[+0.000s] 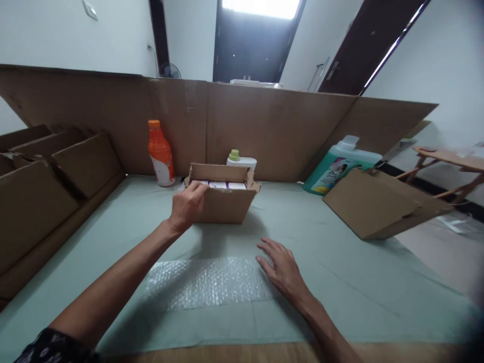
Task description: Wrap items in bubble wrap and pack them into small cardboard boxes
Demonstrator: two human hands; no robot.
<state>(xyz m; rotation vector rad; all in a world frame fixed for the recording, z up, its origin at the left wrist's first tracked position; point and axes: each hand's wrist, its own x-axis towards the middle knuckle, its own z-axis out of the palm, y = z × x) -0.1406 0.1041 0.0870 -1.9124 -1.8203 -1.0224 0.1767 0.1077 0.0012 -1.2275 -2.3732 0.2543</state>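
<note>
A small open cardboard box [223,205] stands on the pale green cloth, with several white packs [218,185] in a row inside it. My left hand [188,201] reaches over its left end, fingers bent and pinched together at the rim by the leftmost pack. What those fingers grip is hidden. Nearer to me lies a flat sheet of clear bubble wrap [212,283]. At its right edge hovers my right hand [280,264], fingers apart and holding nothing; whether it touches the wrap is unclear.
An orange bottle [161,156] and a white bottle with a green cap [242,161] stand behind the box. To the right, a teal liquid jug [333,169] leans by a cardboard carton [378,204]. Cardboard dividers [38,201] line the left; a cardboard wall [264,131] closes the back.
</note>
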